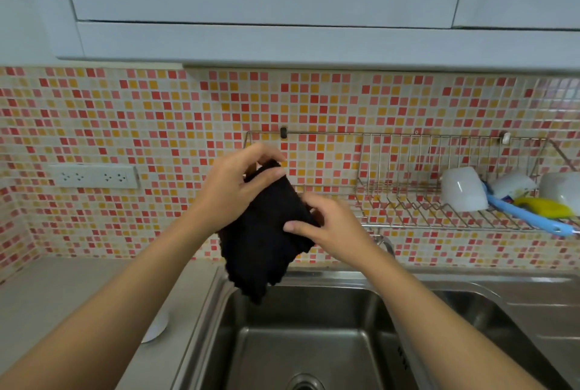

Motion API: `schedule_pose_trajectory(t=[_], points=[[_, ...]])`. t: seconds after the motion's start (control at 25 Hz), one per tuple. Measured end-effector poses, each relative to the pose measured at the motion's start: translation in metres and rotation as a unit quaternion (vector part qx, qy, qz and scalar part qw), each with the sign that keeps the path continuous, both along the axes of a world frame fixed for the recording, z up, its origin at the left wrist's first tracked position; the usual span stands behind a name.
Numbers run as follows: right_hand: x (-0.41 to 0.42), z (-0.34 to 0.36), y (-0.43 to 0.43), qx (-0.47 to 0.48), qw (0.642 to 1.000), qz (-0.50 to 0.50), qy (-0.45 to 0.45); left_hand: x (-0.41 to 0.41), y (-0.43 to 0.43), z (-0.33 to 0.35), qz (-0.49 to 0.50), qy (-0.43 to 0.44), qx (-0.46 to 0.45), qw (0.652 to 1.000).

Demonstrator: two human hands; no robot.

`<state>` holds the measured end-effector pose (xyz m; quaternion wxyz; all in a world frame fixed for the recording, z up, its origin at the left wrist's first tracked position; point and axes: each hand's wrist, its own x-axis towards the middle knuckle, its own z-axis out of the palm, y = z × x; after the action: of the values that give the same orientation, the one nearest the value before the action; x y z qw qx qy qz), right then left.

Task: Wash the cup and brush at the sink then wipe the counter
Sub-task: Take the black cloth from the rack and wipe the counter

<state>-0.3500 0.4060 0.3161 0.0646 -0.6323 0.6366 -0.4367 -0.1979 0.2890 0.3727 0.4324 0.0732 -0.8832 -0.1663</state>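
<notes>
Your left hand (233, 188) and right hand (329, 226) both pinch the black cloth (266, 242) above the sink (314, 327); the washing seems done, so next you fold it and wipe the worktop (78, 289).

Counter (62, 292): pale, ran along the tiled wall from nine o'clock to the steel sink (307, 342) set into it at six o'clock. One white round object (155, 328) lay on it beside the sink's left rim. Wire rack (408, 201), wall-mounted at three o'clock, carried upturned white cups (461, 190), a blue-handled brush (530, 217), a yellow item (543, 207).
</notes>
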Motion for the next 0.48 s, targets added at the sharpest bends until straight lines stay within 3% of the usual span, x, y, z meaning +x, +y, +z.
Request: schedule_pose_trajectory(t=[0.08,0.2,0.28,0.36,0.48], points=[[-0.005,0.009,0.008,0.020,0.998,-0.029,0.050,0.010,-0.014,-0.013,-0.001,-0.043,0.043,0.998],[-0.011,0.018,0.015,0.063,0.996,-0.026,0.054,0.024,-0.020,-0.038,-0.014,-0.085,0.194,0.977],[-0.008,0.013,0.013,0.074,0.996,-0.003,0.044,0.029,-0.019,-0.048,-0.037,-0.075,0.231,0.969],[-0.003,0.004,0.008,0.070,0.997,0.004,-0.010,0.037,-0.021,-0.051,-0.056,-0.080,0.256,0.962],[0.005,-0.007,-0.002,0.085,0.989,0.040,-0.115,0.060,-0.031,-0.061,-0.033,-0.158,0.239,0.957]])
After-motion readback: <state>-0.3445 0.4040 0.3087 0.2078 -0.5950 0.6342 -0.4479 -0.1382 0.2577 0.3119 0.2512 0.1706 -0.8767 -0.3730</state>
